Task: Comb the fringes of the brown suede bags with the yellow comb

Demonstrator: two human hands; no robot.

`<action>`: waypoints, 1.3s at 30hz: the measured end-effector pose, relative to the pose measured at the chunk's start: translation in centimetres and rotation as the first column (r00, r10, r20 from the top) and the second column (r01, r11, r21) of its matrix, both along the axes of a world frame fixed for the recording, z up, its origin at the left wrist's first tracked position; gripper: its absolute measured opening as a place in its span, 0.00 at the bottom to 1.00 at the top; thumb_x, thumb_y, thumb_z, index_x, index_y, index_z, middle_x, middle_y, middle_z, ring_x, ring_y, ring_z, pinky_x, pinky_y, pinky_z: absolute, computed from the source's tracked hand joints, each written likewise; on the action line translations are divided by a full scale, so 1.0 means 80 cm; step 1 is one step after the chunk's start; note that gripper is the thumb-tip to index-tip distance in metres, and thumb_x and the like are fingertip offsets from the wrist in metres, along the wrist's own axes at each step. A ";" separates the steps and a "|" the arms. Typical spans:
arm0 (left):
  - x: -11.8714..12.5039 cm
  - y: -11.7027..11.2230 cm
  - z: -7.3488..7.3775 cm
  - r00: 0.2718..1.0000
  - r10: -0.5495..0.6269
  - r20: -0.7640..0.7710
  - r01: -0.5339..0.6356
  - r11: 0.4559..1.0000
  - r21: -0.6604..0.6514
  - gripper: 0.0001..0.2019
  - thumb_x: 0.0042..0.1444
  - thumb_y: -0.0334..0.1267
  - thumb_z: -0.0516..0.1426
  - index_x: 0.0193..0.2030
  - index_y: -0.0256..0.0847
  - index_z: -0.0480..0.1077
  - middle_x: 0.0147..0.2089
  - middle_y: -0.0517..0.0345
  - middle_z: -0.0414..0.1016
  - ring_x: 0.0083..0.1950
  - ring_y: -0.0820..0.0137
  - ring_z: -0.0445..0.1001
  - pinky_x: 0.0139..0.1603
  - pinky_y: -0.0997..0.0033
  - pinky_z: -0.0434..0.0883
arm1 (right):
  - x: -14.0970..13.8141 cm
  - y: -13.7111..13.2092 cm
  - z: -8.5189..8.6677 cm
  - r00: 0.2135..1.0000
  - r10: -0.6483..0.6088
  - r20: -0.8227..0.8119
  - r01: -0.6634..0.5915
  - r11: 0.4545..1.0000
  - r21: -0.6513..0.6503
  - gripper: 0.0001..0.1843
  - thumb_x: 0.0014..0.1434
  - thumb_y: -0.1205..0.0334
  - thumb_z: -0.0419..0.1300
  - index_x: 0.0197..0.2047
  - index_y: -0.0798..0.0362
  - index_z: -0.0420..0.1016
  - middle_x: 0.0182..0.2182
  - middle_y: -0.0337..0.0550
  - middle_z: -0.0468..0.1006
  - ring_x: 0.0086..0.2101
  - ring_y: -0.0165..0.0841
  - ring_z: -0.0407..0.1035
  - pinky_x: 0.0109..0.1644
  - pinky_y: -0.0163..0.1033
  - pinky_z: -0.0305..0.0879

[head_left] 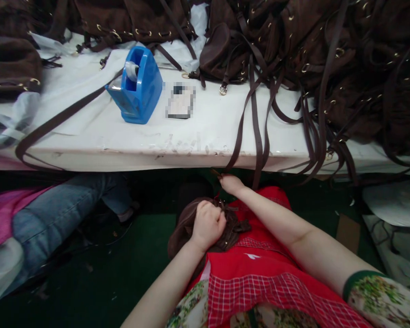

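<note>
Head view looked down on a brown fabric bag [182, 230] resting on the wearer's lap, over a red apron [234, 268]. Taking that bag as the dial's centre, the left hand [207, 223] sat on top of it, curled into a fist, fingers folded onto the gathered cloth. At one o'clock the right hand [231, 184], just below the table edge, pinched a small narrow piece [216, 172] between thumb and fingers; it was too small to identify. Several brown straps [255, 127] hung over the edge near it, also towards one o'clock. On the white tabletop [208, 125], a blue tape dispenser [150, 86] stood at eleven o'clock, and just right of it lay a flat rectangular item [181, 105], pixelated beyond recognition. Brown eyelet bags [133, 18] spread along the table's far side from ten to two o'clock. At nine o'clock, a co-worker's denim-clad leg [54, 218] extended beneath the table.
</note>
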State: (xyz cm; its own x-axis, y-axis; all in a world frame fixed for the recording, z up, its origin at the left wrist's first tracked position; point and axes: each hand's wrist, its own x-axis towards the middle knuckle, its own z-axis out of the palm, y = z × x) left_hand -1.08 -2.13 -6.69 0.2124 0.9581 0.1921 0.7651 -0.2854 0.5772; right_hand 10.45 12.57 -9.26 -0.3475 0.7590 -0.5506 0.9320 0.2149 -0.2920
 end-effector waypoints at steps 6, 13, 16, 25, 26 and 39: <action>-0.030 0.006 -0.016 0.762 0.504 0.406 -0.563 0.826 0.030 0.19 0.65 0.38 0.40 0.60 0.35 0.56 0.56 0.40 0.63 0.59 0.61 0.64 0.59 0.58 0.62 | 0.026 -0.025 0.029 0.980 0.046 -0.192 -0.031 0.996 0.084 0.23 0.68 0.54 0.37 0.43 0.55 0.69 0.36 0.46 0.77 0.37 0.33 0.71 0.41 0.34 0.60; -0.031 0.017 -0.024 0.710 0.514 0.482 -0.580 0.814 -0.013 0.23 0.66 0.42 0.38 0.65 0.36 0.50 0.63 0.39 0.56 0.64 0.60 0.58 0.63 0.56 0.59 | 0.032 -0.099 0.032 0.937 0.331 -0.109 -0.322 0.942 0.097 0.17 0.67 0.53 0.41 0.45 0.52 0.67 0.39 0.46 0.74 0.36 0.34 0.71 0.37 0.35 0.62; -0.032 0.020 -0.027 0.718 0.496 0.488 -0.567 0.824 -0.004 0.22 0.66 0.41 0.38 0.64 0.35 0.52 0.62 0.39 0.57 0.63 0.60 0.59 0.63 0.56 0.59 | 0.030 -0.105 0.011 0.972 0.231 0.037 -0.233 0.970 0.069 0.20 0.68 0.54 0.37 0.48 0.53 0.65 0.41 0.50 0.73 0.37 0.36 0.72 0.36 0.36 0.63; -0.030 0.025 -0.018 0.932 0.332 0.146 -0.336 0.942 -0.003 0.18 0.64 0.36 0.42 0.55 0.38 0.63 0.53 0.47 0.70 0.60 0.62 0.64 0.66 0.51 0.52 | 0.072 -0.065 -0.045 0.989 0.006 0.151 0.026 0.978 -0.206 0.20 0.65 0.55 0.45 0.46 0.56 0.73 0.41 0.55 0.78 0.39 0.39 0.74 0.39 0.39 0.64; -0.028 0.026 -0.016 0.957 0.280 0.075 -0.279 0.960 -0.030 0.16 0.63 0.36 0.44 0.53 0.40 0.65 0.51 0.49 0.72 0.59 0.62 0.65 0.67 0.50 0.48 | 0.078 -0.061 -0.044 0.988 -0.014 0.153 0.046 0.977 -0.207 0.20 0.65 0.55 0.44 0.47 0.56 0.73 0.41 0.55 0.78 0.39 0.40 0.74 0.39 0.39 0.64; -0.023 0.033 -0.022 0.962 0.265 -0.063 -0.267 0.963 -0.021 0.14 0.60 0.33 0.48 0.50 0.38 0.67 0.50 0.50 0.74 0.57 0.64 0.67 0.66 0.54 0.49 | 0.080 -0.106 0.007 0.977 0.136 -0.167 -0.153 0.984 -0.089 0.21 0.67 0.56 0.41 0.48 0.55 0.72 0.42 0.50 0.78 0.41 0.36 0.72 0.44 0.35 0.62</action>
State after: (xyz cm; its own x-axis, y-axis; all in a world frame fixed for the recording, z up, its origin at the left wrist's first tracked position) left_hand -2.95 0.48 -8.48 -0.0411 0.9865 0.1584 0.8441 -0.0506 0.5339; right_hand 16.88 4.08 -8.70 -0.5389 0.6375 -0.5505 0.8329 0.3057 -0.4614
